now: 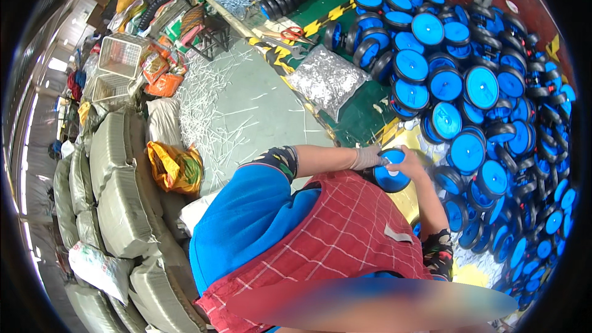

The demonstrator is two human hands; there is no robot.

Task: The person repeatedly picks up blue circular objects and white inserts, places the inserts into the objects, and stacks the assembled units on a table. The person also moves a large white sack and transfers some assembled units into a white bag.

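Observation:
In front of my body, a blue wheel with a black tyre (pixel 390 182) is held at the edge of the big wheel pile. My left hand (pixel 367 158), in a pale glove, is closed at the wheel's left upper side. Bare, my right hand (pixel 408 164) reaches over the wheel's upper right with its fingers bent toward the hub. Close to those fingertips shows a small whitish spot; what they pinch there, if anything, is too small to name. The underside of the wheel is hidden.
A tall heap of blue and black wheels (pixel 465 151) fills the right side. Ahead lies a clear bag of small silvery pieces (pixel 328 80), with red-handled scissors (pixel 293 34) beyond. White strips (pixel 200 111) litter the floor. Stacked grey-green sacks (pixel 123 191) line the left.

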